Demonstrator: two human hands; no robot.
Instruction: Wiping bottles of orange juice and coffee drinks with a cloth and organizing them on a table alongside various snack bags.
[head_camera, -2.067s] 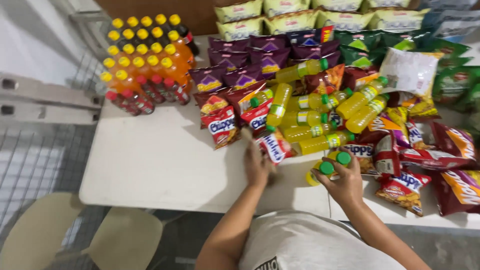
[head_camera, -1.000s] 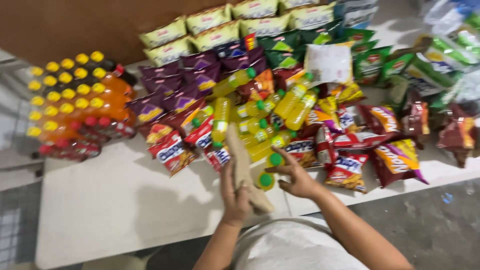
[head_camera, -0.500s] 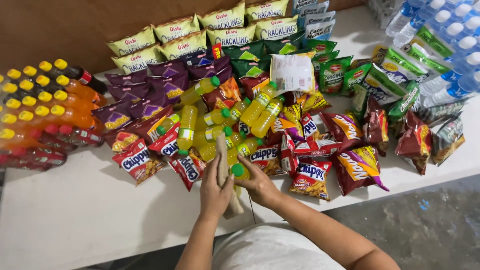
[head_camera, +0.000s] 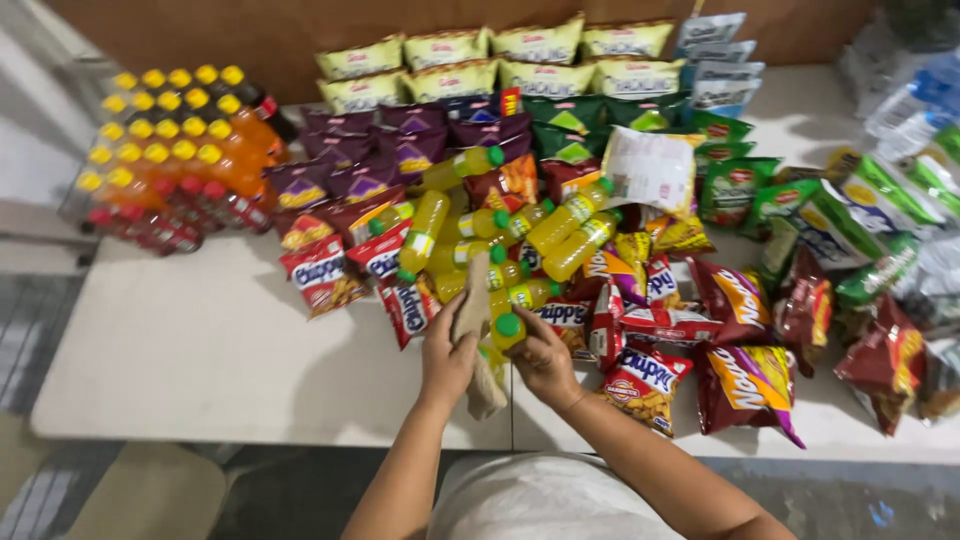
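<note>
Change: over the last two seconds your hands have drawn closer together at the near edge of the white table (head_camera: 200, 350); the flat tan, cloth-like strip (head_camera: 476, 330) that was barely visible in your left hand now stands up between both hands, and the view has swung so the snack pile sits centred.
Meaning: you seem to have moved from picking bottles out of the pile to handling the strip and a bottle together at the table edge.
Left hand (head_camera: 447, 357): clenched around the lower part of the tan strip, thumb across its face.
Right hand (head_camera: 541, 360): fingers curled on a small yellow plastic drink bottle with a green cap (head_camera: 505, 318), which is tilted, cap towards you.
Strip, look: long, narrow, soft and creased, upright, its top touching the heap of yellow bottles (head_camera: 520, 240).
Bottle, place: just beside the strip, touching it.
Surroundings: red crisp bags (head_camera: 640, 385) by your right wrist, orange soda bottles with yellow caps (head_camera: 190, 130) well apart at far left.
</note>
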